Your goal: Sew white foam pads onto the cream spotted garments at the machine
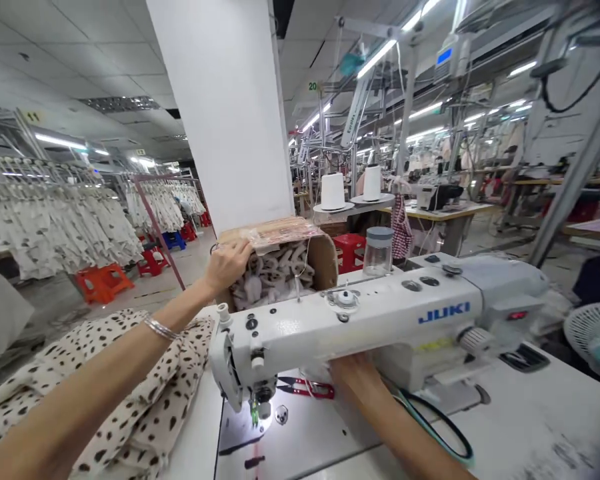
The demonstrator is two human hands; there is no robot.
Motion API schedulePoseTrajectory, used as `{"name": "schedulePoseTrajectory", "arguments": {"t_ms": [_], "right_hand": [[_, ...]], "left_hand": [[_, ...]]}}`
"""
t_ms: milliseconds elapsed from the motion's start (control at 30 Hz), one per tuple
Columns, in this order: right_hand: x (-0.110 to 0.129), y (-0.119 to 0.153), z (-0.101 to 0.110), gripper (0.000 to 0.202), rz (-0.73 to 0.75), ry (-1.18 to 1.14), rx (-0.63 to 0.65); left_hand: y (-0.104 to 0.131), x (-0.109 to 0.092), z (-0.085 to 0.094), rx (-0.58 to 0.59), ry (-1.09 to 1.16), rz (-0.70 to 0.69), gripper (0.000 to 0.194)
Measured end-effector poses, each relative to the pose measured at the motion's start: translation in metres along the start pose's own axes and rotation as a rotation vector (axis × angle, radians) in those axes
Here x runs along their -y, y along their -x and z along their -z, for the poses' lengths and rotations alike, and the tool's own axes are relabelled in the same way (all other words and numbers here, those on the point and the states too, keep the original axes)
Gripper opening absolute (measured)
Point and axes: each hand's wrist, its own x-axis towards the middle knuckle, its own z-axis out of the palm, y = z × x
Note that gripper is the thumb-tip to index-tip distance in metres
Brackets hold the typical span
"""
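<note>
My left hand [227,265] is at the upper left edge of a cardboard box [327,261] filled with pale fabric pieces [275,275]; its fingers are bent over the edge. My right arm reaches beneath the arm of a white sewing machine [380,317], and the fingers of my right hand [353,373] are hidden behind it. Red-handled thread snips [307,388] lie on the machine bed just left of that hand. Spotted cream fabric [150,400] is heaped at the left, under my left forearm.
Behind the machine stands a clear jar with a grey lid [379,250]. White thread cones [333,192] sit beyond the box, beside a white pillar [230,120]. A dark hoop [445,420] lies near my right forearm. A white basket [595,333] is at the right.
</note>
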Motion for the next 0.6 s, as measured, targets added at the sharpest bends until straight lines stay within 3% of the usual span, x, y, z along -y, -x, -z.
{"name": "schedulePoseTrajectory", "arguments": {"t_ms": [100,167,233,367,467,600], "right_hand": [[0.008,0.014,0.013,0.028,0.004,-0.019,-0.008],[0.01,0.019,0.014,0.017,0.021,-0.034,-0.003],[0.007,0.024,0.012,0.01,0.027,-0.042,0.008],[-0.003,0.032,0.004,0.023,-0.034,-0.033,0.016],[-0.002,0.038,-0.001,0.023,-0.024,-0.055,0.015],[0.005,0.046,-0.005,0.021,0.043,-0.125,-0.004]], "left_hand": [[0.009,0.004,0.005,-0.013,0.029,-0.011,0.03],[0.007,-0.004,0.004,-0.03,0.073,-0.016,0.032],[-0.001,-0.017,-0.002,-0.047,0.133,-0.016,0.036],[-0.023,-0.037,-0.018,-0.068,0.257,-0.016,0.041],[-0.024,-0.033,-0.02,-0.061,0.311,-0.009,0.04],[-0.006,-0.016,-0.008,0.023,0.343,-0.064,0.026]]}}
